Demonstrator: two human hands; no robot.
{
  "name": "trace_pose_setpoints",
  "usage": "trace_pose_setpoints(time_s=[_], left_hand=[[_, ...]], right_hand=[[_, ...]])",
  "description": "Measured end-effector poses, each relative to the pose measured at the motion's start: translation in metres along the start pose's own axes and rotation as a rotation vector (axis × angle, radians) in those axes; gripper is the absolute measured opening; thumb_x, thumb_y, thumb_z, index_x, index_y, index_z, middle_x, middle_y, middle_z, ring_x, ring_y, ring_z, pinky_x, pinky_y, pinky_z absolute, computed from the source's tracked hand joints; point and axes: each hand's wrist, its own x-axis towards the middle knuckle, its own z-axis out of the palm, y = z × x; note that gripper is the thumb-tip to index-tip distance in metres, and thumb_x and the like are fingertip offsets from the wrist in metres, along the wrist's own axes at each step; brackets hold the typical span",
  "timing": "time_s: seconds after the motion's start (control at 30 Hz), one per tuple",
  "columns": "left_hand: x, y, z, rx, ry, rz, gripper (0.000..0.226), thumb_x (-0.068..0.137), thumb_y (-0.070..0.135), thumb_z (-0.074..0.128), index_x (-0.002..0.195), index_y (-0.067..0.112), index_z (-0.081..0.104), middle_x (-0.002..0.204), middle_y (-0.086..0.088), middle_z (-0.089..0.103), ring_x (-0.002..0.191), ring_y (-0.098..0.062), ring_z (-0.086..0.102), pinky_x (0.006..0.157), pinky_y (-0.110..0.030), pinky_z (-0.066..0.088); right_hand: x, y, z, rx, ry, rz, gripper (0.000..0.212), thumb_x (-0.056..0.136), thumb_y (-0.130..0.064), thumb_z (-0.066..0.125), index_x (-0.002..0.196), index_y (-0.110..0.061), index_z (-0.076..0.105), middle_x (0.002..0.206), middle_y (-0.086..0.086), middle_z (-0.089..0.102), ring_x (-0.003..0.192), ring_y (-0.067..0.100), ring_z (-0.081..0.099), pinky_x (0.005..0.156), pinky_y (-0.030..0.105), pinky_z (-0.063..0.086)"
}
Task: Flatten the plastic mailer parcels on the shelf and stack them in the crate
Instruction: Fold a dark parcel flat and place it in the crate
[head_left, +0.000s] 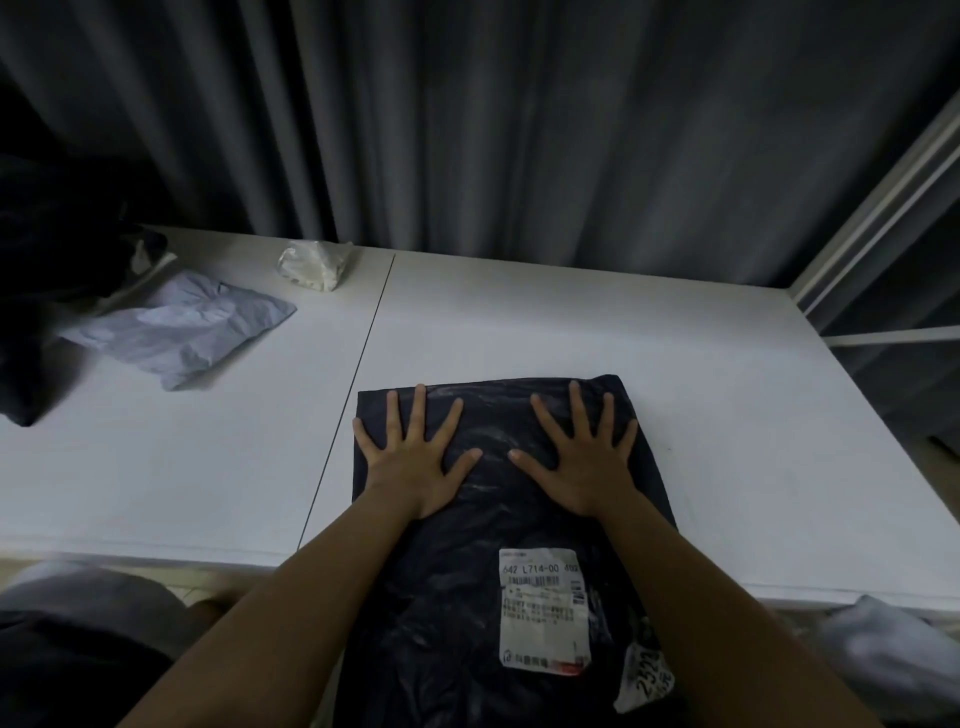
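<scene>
Head view: left hand (415, 457) and right hand (582, 457), fingers splayed, press black mailer (493, 519).

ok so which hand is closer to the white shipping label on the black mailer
Right. The right hand presses flat on the black mailer almost straight beyond the white shipping label. The left hand presses flat too, but farther off to the label's left.

black mailer (498, 519) cut off below, label (543, 608) print blurred
</scene>
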Motion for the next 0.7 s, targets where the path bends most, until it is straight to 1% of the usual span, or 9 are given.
trace_pose_setpoints(time_s=[0.13,0.3,0.37,0.53,0.7], left_hand=[[0.001,0.001,-0.001,0.001,-0.002,-0.012,0.071,0.085,0.077,0.007,0.143,0.049,-0.021,0.155,-0.001,-0.031,0.140,-0.032,-0.031,0.104,-0.069,-0.014],[0.002,0.001,-0.001,-0.002,-0.019,-0.019,0.072,0.084,0.078,0.008,0.144,0.049,-0.020,0.155,-0.002,-0.030,0.140,-0.033,-0.031,0.105,-0.069,-0.014],[0.002,0.000,-0.003,-0.005,-0.021,-0.020,0.072,0.084,0.078,0.009,0.144,0.049,-0.020,0.155,-0.002,-0.031,0.140,-0.032,-0.031,0.105,-0.069,-0.015],[0.007,0.000,-0.002,0.000,-0.029,-0.023,0.073,0.084,0.078,0.010,0.144,0.050,-0.020,0.155,-0.002,-0.030,0.140,-0.032,-0.030,0.105,-0.069,-0.015],[0.014,0.000,-0.006,0.007,-0.056,-0.029,0.073,0.084,0.079,0.010,0.143,0.049,-0.021,0.155,-0.002,-0.031,0.140,-0.032,-0.030,0.104,-0.069,-0.014]], right_hand=[[0.003,0.001,-0.003,0.000,-0.037,0.030,0.095,0.061,-0.095,0.011,0.139,-0.054,-0.025,0.151,-0.003,-0.038,0.139,0.037,-0.031,0.109,0.065,-0.014],[0.013,0.008,-0.015,-0.012,-0.132,0.084,0.112,0.054,-0.099,0.023,0.142,-0.048,-0.025,0.154,0.004,-0.032,0.143,0.037,-0.022,0.110,0.064,-0.006],[0.015,0.010,-0.020,-0.001,-0.138,0.103,0.116,0.053,-0.099,0.024,0.144,-0.046,-0.024,0.155,0.006,-0.030,0.143,0.037,-0.021,0.110,0.063,-0.005],[0.014,0.011,-0.014,0.013,-0.113,0.112,0.116,0.050,-0.101,0.018,0.144,-0.046,-0.022,0.155,0.006,-0.030,0.143,0.036,-0.023,0.110,0.065,-0.012],[0.019,0.010,-0.021,0.034,-0.096,0.093,0.114,0.053,-0.098,0.020,0.146,-0.045,-0.020,0.155,0.006,-0.029,0.141,0.037,-0.026,0.109,0.064,-0.015]])
